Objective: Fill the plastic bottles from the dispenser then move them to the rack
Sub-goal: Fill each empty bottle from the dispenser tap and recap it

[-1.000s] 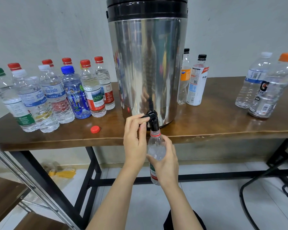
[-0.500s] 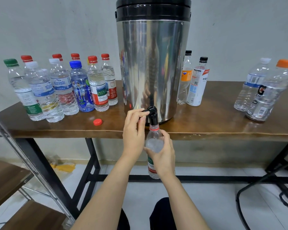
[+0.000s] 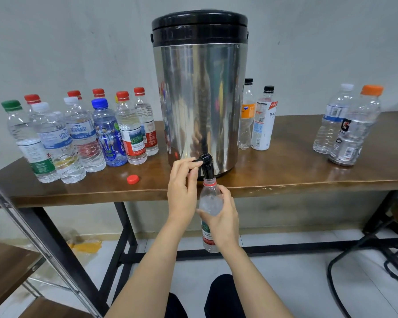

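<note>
A tall steel dispenser (image 3: 200, 99) with a black lid stands on the wooden table (image 3: 285, 177). Its black tap (image 3: 206, 165) juts over the front edge. My left hand (image 3: 182, 191) pinches the tap's lever between thumb and fingers. Below the spout my right hand (image 3: 223, 216) grips a clear plastic bottle (image 3: 208, 200) with a red neck ring, held upright with its open mouth right under the spout. A loose red cap (image 3: 133, 179) lies on the table to the left.
Several capped bottles (image 3: 78, 136) crowd the table's left side. Two black-capped bottles (image 3: 262, 120) stand right of the dispenser, two more (image 3: 349, 127) at the far right. A metal rack with wooden shelves (image 3: 7, 267) is at lower left, a black chair frame (image 3: 377, 260) at lower right.
The view has tilted up, showing more of the dispenser's lid. Both hands keep their hold, left on the tap lever and right on the bottle under the spout.
</note>
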The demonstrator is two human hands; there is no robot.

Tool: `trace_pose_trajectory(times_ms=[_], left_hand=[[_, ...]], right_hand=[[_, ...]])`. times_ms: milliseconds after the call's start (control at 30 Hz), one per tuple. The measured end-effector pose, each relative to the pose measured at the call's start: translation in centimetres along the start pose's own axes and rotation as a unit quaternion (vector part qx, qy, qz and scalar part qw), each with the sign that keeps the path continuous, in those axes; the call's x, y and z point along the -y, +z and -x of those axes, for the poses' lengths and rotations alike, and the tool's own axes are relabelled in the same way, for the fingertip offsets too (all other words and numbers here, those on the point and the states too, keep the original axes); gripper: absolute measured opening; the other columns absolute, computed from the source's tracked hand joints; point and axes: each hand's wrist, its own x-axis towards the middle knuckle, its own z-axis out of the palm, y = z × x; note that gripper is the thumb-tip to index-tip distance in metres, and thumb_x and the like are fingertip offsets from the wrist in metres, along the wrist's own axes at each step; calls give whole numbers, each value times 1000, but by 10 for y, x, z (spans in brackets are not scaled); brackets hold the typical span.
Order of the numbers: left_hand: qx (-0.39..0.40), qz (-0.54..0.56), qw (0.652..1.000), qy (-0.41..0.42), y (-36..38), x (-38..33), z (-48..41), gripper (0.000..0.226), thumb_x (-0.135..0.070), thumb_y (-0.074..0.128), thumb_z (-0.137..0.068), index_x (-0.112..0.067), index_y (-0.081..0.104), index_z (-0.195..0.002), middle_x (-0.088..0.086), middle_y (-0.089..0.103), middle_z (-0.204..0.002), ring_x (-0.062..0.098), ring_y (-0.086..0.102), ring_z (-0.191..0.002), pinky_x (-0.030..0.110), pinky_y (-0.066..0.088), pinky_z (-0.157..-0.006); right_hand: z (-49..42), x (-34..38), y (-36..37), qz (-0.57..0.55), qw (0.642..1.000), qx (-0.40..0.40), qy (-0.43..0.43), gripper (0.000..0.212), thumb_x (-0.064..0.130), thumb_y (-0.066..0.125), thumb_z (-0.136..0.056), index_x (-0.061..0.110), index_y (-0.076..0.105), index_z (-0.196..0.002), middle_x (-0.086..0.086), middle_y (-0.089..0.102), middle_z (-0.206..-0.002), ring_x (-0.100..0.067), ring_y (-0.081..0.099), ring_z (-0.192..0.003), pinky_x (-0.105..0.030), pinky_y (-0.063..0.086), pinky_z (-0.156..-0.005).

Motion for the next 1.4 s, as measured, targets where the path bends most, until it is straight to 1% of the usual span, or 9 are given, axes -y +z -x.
trace_pose_trajectory(times_ms=[300,467,633,700,833,967,1067,1233,1400], left_hand=[[-8,3,1000,3,3,2,1,23,-18,47,-101,-19,68,-110,-2,58,-118,8,54,-116,18,41,-98],[-13,0,1000,10,2,0,0,23,-19,46,-101,-20,68,-110,-3,58,-118,8,54,-116,13,39,-95],[-14,-14,999,30,1,1,0,22,-16,47,-101,-19,68,-110,-3,58,-118,7,55,-115,14,39,-96],[-8,-28,999,34,0,3,0,23,-17,47,-101,-18,68,-111,-3,59,-118,9,55,-116,18,41,-97],[17,-74,995,71,-9,6,-3,25,-27,47,-101,-21,68,-113,-8,60,-119,13,55,-113,30,44,-96],[54,-138,982,118,-21,6,-12,23,-33,52,-97,-25,67,-114,-9,62,-115,17,53,-104,41,47,-89],[81,-190,965,161,-28,6,-21,22,-29,59,-94,-18,68,-112,-2,64,-114,22,54,-105,47,48,-88],[124,-246,930,245,-36,2,-34,19,-8,72,-87,-8,69,-107,5,66,-111,24,57,-104,44,48,-87],[167,-266,905,287,-43,-3,-43,21,-7,72,-87,-6,68,-108,6,67,-105,27,60,-95,42,49,-80]], right_hand=[[-1,-1,0,-4,1000,-9,2,81,26,86,-71,39,40,-136,13,51,-135,-11,50,-121,-37,50,-93],[-3,-2,2,1,1000,-12,-9,80,26,85,-71,38,39,-136,9,51,-134,-14,52,-120,-40,51,-94],[-3,-2,0,8,1000,-9,-15,80,28,86,-72,38,40,-136,12,51,-135,-11,51,-119,-33,48,-90],[-3,-3,0,10,1000,-6,-15,81,28,86,-71,38,39,-136,12,51,-135,-12,51,-119,-33,48,-90],[-2,-4,-1,12,1000,-2,-17,82,31,86,-72,39,38,-137,12,50,-135,-14,51,-120,-39,50,-94],[-3,-4,-2,12,1000,-1,-19,80,30,86,-72,40,38,-136,14,50,-134,-12,51,-119,-38,50,-93],[-3,-4,-2,12,1000,-2,-18,80,30,86,-71,41,39,-135,15,50,-133,-11,51,-117,-37,50,-92],[-3,-5,-3,10,1000,-4,-21,78,29,86,-71,43,39,-133,16,51,-131,-10,52,-116,-39,51,-92],[-3,-5,-2,7,1000,-4,-19,78,28,86,-71,43,40,-132,15,52,-129,-10,53,-115,-41,52,-92]])
